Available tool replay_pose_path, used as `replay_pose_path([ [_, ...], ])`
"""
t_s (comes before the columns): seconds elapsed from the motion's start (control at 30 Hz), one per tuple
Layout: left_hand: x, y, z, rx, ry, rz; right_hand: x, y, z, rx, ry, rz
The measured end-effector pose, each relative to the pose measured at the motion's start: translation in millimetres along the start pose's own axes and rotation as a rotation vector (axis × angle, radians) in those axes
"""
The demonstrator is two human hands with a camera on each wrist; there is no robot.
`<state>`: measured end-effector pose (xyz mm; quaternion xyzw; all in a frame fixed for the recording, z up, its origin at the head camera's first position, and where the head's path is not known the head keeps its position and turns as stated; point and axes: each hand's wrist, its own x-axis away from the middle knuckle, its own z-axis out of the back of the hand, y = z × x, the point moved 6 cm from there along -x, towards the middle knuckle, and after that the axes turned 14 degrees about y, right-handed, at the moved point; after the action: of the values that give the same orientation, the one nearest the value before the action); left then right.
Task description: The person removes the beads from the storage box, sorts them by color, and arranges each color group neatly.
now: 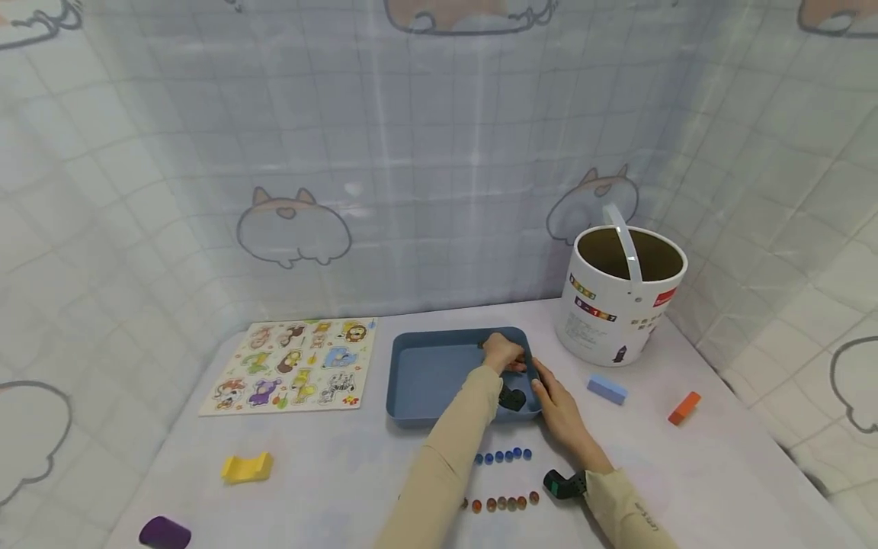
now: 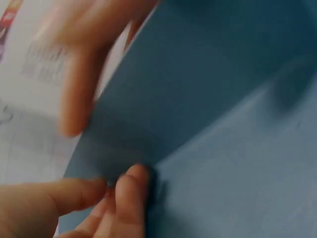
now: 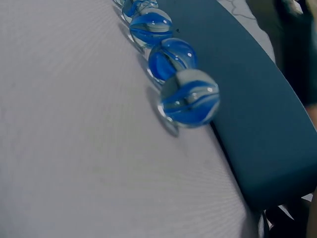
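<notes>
Holding the blue tray (image 1: 425,374) at its right side, I curl my left hand (image 1: 503,353) over the far-right rim and press my right hand (image 1: 555,404) flat against the near-right corner. It sits mid-table, looks like light, stiff, smooth plastic, best gripped by the rim. One tray; five blue marbles (image 1: 503,456) and five brown marbles (image 1: 504,503) lie near it.

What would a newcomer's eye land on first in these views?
First, the two hands meeting at the blue tray mid-table: the left hand grips its far right rim, while the right hand rests at the near right corner. Next, the row of blue marbles on the cloth just in front of the tray, with a row of brownish marbles nearer still. Then the white bucket behind on the right.
</notes>
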<state>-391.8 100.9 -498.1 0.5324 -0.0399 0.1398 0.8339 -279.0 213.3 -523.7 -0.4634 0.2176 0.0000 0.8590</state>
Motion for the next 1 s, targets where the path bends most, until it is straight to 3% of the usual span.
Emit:
replay_pose_path([
  [0.13,0.8,-1.3,-4.3,0.003,0.035,-0.009,2,-2,-2,-0.013,0.002,-0.001],
  [0.27,-6.0,-9.5,-10.6,0.138,-0.038,0.078,1,-1,-2,-0.007,0.004,-0.005],
  [0.5,-8.5,-9.4,-10.9,0.155,-0.083,0.115,0,0,-1,0.01,-0.009,-0.023],
  [0.63,-3.7,-9.7,0.1,0.151,-0.089,0.107,2,-1,-2,0.002,0.006,-0.006],
  [0.77,4.2,-7.0,15.9,0.15,-0.13,0.053,6,-1,-4,-0.005,0.002,-0.001],
  [1.0,10.0,20.5,57.9,0.236,-0.315,-0.071,1,-2,0,0.021,-0.003,0.015],
])
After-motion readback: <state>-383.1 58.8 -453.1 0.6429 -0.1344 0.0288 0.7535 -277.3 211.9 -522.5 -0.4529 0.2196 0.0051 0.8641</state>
